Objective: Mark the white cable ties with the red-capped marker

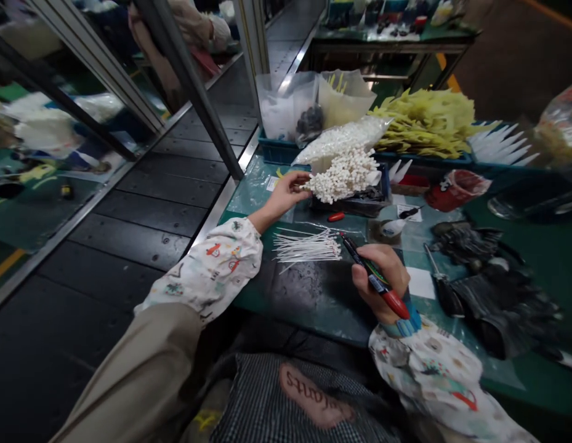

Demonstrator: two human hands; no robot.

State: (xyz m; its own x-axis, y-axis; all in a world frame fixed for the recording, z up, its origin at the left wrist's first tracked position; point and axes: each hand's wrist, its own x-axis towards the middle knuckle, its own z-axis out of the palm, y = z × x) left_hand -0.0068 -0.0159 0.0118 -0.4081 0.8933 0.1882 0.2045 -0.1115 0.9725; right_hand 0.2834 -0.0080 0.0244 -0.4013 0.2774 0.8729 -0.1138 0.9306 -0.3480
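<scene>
My right hand [382, 277] is wrapped around a marker pen [371, 271], black with a red rear end. The uncapped red tip points at a loose pile of thin white cable ties [306, 246], just left of it. These lie flat side by side, heads to the right, some heads reddish. Farther back, my left hand [288, 194] has thumb and fingers around the left edge of a thick bundle of white cable ties [343, 175]; the fingertips are partly hidden. The bundle rests on a dark tray [382, 191]. A red marker cap [335, 216] lies between bundle and pile.
Behind stand blue bins [279, 151] with bags and yellow strips [424, 123]. On the right are a red cup [456, 189], a small bottle [390, 229], a screwdriver [440, 283] and dark gloves [502, 298]. A conveyor [142, 191] with metal posts runs along the left; another person's arm shows beyond.
</scene>
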